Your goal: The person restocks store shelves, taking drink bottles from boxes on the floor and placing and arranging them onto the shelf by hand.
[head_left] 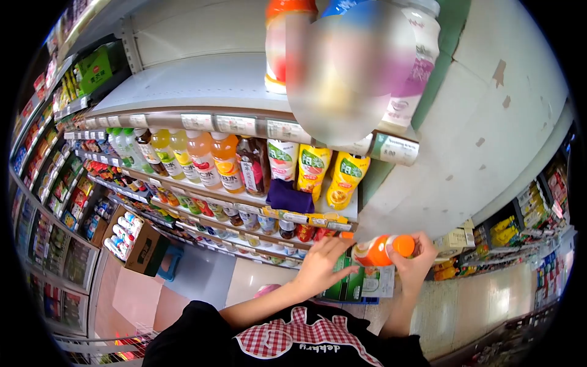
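Observation:
My right hand (416,254) is closed around an orange drink bottle (380,251) with an orange cap, held tilted in front of the shelf end. To its left, my left hand (323,264) has its fingers stretched out and its thumb apart, near the base of that bottle. Just past the left fingertips shows a small orange cap (347,235); whatever lies under it is hidden. Below both hands stands a green box (345,282). A folded dark purple cloth (290,197) rests on the drinks shelf in front of yellow-labelled bottles (347,180).
Several drink bottles (226,162) line the shelf. Bottles on the upper shelf (177,79) are partly blurred. A worn wall panel (489,122) borders the right side. On the floor at left, a carton of white bottles (137,241) sits by a blue stool (170,263).

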The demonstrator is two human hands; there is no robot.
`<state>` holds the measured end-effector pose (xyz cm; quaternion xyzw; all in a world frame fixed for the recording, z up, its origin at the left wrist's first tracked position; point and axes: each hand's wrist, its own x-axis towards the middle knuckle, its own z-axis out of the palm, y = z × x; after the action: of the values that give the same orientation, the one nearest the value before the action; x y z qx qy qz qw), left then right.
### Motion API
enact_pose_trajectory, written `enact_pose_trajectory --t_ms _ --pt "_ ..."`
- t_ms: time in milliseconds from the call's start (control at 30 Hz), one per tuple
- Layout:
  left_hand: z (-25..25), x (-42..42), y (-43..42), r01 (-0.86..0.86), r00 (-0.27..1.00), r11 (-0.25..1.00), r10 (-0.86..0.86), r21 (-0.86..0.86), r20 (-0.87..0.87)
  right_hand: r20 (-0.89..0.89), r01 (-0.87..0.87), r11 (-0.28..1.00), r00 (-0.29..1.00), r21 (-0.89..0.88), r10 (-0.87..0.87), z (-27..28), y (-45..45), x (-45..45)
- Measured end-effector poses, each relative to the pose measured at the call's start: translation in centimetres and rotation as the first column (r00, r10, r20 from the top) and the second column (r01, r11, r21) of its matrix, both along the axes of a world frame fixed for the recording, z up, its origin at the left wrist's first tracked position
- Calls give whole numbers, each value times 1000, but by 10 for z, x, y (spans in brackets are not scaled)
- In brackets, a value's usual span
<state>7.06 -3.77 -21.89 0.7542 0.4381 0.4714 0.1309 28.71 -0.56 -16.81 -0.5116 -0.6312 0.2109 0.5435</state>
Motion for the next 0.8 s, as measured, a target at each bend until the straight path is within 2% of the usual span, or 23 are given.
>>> enact_pose_trajectory --t_ms 67,267,367,500,600,633,700,733,800 --pt "13 -2 -4 -50 999 999 50 7 17 -74 -98 995 992 25 100 28 -5 -15" --pt "35 -16 -20 -221 975 971 220 88 17 -132 -304 950 941 77 312 77 -8 -69" --pt "37 -27 -27 -328 945 942 327 66 22 -160 -357 930 916 93 367 83 -8 -95" --pt "42 -47 -33 -401 916 915 400 48 28 -93 -382 917 915 120 393 90 -5 -125" --pt "56 -71 -34 -340 936 938 332 61 114 -33 -467 872 879 145 476 100 -2 -142" --pt "60 -82 -32 -265 956 963 255 54 147 -52 -491 863 865 117 499 105 -1 -148" --pt "69 -109 -28 -122 970 991 109 48 217 21 -614 775 786 152 618 112 9 -154" --pt "73 -122 -27 -51 968 999 51 -9 246 59 -676 718 734 163 677 114 15 -159" --pt "71 -148 -23 131 956 990 -114 -45 270 116 -741 650 670 169 733 121 20 -174"
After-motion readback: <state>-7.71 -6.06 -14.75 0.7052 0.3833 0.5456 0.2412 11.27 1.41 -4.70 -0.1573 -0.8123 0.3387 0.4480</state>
